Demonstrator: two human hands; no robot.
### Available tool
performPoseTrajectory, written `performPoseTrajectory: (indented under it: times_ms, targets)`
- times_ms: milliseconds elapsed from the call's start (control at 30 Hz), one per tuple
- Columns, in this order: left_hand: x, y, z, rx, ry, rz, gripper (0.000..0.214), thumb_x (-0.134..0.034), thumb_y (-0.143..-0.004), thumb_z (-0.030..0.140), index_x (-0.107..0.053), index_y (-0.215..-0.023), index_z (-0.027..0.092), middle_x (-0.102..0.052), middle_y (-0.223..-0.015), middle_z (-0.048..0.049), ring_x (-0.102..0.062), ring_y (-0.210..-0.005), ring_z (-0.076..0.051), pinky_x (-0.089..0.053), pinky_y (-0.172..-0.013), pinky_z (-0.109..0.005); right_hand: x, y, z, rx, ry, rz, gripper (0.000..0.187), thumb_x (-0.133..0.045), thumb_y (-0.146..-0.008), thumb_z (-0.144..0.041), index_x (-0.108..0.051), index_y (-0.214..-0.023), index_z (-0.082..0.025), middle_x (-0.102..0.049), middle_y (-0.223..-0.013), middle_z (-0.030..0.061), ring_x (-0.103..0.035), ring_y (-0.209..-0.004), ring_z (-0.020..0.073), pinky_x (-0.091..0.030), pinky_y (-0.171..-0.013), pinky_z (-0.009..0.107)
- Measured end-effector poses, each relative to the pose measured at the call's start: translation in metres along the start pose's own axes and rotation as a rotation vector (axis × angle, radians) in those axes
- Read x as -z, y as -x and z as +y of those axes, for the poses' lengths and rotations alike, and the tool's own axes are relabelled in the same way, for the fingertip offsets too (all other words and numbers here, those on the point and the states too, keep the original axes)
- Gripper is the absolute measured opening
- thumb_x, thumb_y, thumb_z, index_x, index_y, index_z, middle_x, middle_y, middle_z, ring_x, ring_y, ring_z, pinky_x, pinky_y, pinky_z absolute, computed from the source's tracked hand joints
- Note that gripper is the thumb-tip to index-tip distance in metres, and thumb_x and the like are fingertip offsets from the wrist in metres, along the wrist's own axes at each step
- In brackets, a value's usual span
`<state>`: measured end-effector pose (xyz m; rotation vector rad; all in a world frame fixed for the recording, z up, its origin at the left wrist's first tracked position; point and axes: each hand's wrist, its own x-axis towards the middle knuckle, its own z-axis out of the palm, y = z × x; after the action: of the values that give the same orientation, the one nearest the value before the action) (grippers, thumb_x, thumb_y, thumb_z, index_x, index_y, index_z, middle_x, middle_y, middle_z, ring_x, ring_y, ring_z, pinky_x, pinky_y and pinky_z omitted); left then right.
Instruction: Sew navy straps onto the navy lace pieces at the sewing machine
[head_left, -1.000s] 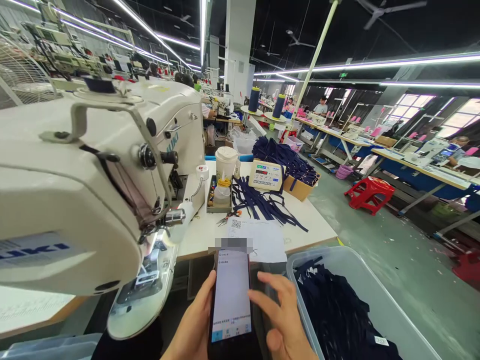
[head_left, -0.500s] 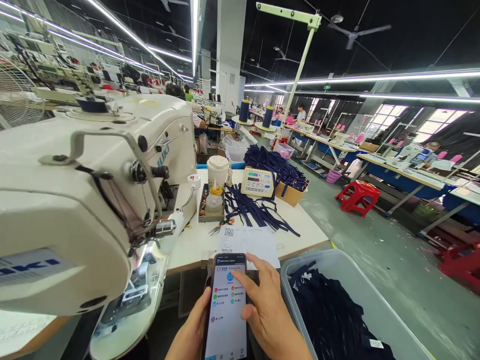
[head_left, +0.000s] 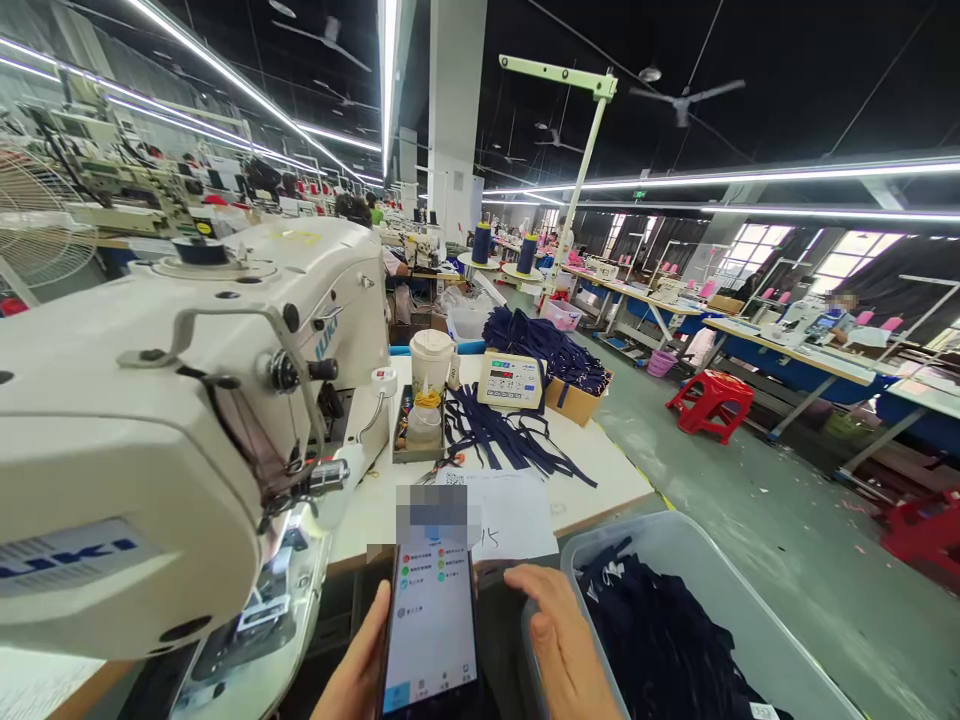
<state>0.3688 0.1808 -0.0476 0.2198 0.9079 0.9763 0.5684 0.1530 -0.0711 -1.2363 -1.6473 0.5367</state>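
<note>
A smartphone [head_left: 429,630] with a lit screen of small coloured icons is held upright by my left hand [head_left: 358,655], its thumb along the phone's left edge. The top of the screen is blurred out. To the right of the phone, apart from it, my right hand [head_left: 564,640] holds nothing, its fingers stretched forward and thumb apart. Beyond the phone a printed paper sheet [head_left: 514,515] with a QR code and handwriting lies at the table's front edge. Scissors [head_left: 450,463] with orange handles lie just behind the sheet.
A white sewing machine [head_left: 112,450] fills the left side. On the table [head_left: 615,480] are navy fabric strips [head_left: 502,425], a control panel [head_left: 511,381], a lidded cup [head_left: 433,358] and a small tray [head_left: 418,455]. A plastic bin [head_left: 720,545] of dark fabric stands right; a red stool [head_left: 711,403] is farther off.
My right hand has drawn back from the phone screen to the right. The phone, in my left hand, sits slightly lower and more to the left in view.
</note>
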Motion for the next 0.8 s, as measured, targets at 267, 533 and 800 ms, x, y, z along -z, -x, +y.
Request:
performPoseTrajectory:
  times_ms: [267,533,800]
  targets:
    - [-0.005,0.000,0.006,0.180,0.031,-0.235,0.052,-0.059,-0.086,0.036,-0.053,-0.129,0.008,-0.057,-0.127,-0.0214,-0.057,-0.111,-0.043,-0.050,-0.087,-0.056,-0.006,0.009,0.005,-0.043,-0.073,0.104,0.033,-0.036,-0.099,-0.046,-0.062,-0.115,-0.033,-0.062,-0.115,0.0045,-0.056,-0.108,0.0231,-0.046,-0.092,0.035]
    - [-0.015,0.003,0.001,0.272,0.007,-0.288,0.060,-0.050,-0.088,0.049,-0.061,-0.113,-0.004,-0.064,-0.115,-0.0228,-0.070,-0.082,-0.033,-0.051,-0.084,-0.046,-0.008,0.012,0.012,-0.048,-0.070,0.102,0.037,-0.036,-0.098,-0.049,-0.065,-0.111,-0.030,-0.063,-0.112,0.0065,-0.056,-0.106,0.0242,-0.046,-0.091,0.037]
    - [-0.017,0.008,-0.004,0.269,0.046,-0.224,0.077,-0.048,-0.082,0.064,-0.061,-0.112,-0.005,-0.067,-0.108,-0.0259,-0.070,-0.078,-0.035,-0.047,-0.092,-0.047,-0.008,0.015,0.011,-0.060,-0.012,0.151,0.040,-0.036,-0.097,-0.052,-0.068,-0.105,-0.029,-0.065,-0.109,0.0066,-0.059,-0.104,0.0239,-0.048,-0.088,0.035]
